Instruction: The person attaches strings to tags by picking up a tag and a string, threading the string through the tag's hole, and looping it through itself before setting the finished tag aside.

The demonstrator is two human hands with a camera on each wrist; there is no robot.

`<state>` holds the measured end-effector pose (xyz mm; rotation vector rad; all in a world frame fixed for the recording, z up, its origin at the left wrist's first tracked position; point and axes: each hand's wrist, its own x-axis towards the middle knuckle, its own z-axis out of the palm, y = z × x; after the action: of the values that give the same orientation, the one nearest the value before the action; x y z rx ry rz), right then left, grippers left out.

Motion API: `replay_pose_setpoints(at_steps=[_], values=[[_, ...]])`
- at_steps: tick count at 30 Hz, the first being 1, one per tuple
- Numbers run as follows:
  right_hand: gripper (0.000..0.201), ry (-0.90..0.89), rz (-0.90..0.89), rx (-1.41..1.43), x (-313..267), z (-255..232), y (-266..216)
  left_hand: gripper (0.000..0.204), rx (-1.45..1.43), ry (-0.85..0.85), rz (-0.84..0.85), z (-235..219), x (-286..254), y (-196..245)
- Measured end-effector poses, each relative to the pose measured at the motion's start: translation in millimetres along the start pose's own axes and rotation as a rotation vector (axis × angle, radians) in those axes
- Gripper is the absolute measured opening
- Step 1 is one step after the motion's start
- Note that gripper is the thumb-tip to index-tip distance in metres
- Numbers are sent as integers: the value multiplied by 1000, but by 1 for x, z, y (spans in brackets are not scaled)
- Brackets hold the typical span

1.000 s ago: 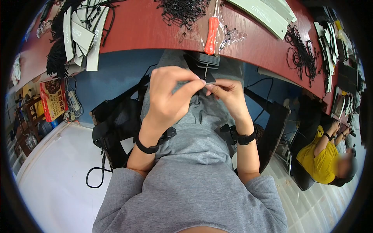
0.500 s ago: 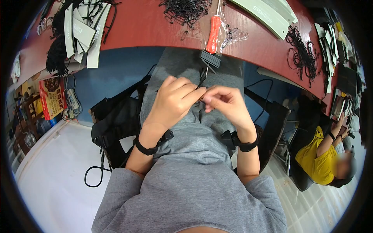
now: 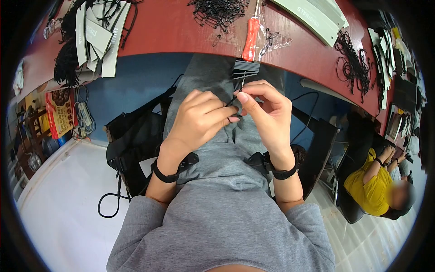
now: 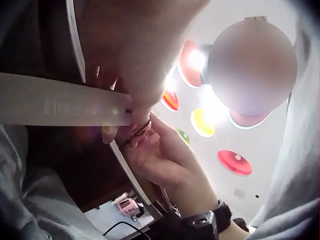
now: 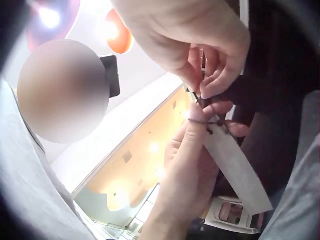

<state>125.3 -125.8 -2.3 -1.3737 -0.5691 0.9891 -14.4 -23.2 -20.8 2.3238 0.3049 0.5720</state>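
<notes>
My left hand [image 3: 197,120] is over the lap, its fingers holding a black cord [image 5: 202,121] and a pale lettered tag [image 5: 239,167]. In the right wrist view the cord wraps across the left thumb and runs by the holed end of the tag. My right hand [image 3: 272,106], just beside it, pinches the cord between thumb and forefinger. Beyond the fingertips a thin metal rod [image 3: 243,82] points toward me from a stack of dark strips [image 3: 246,68] at the table edge. The left wrist view shows the tag's lettered face.
On the red table [image 3: 163,29] lie a red-handled tool [image 3: 250,41], a heap of black safety pins [image 3: 219,12], pale tags [image 3: 312,18] and black cords [image 3: 355,61]. More tags [image 3: 108,54] lie at left. A person in a yellow shirt [image 3: 369,181] sits at right.
Both hands first drop toward the lap from near the rod. My right hand then moves back up and now pinches the cord, while the left stays lower with its fingers bent.
</notes>
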Motion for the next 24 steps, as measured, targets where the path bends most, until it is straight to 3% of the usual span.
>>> replay_pose_setpoints(at_steps=[2,5,7,11,15,16,18,20,22,24], values=[[7,0,-44,-19,-1,-4,1,17,-195,-51,-103,-4,-1,-1],[6,-97,65,169,-2,-12,0,14,-304,-93,-130,-8,-3,-5],[10,-220,234,516,-3,-14,1,13,-443,-83,-131,-9,-3,-4],[20,-422,246,816,-5,-8,6,18,-815,-83,-190,-11,-3,2],[18,-602,212,1099,-6,-11,10,23,-937,31,-241,-13,0,12],[18,-602,212,1099,-7,-12,6,23,-946,89,-251,-14,0,14],[23,-456,334,814,-12,-16,-7,22,-955,146,-261,-15,1,14],[25,-485,305,758,-12,-16,-7,18,-730,195,-248,-15,3,13],[21,-317,277,423,-16,-9,-15,14,-665,193,-234,-12,1,11],[19,-241,258,312,-20,1,-19,11,-561,285,-267,-8,3,15]])
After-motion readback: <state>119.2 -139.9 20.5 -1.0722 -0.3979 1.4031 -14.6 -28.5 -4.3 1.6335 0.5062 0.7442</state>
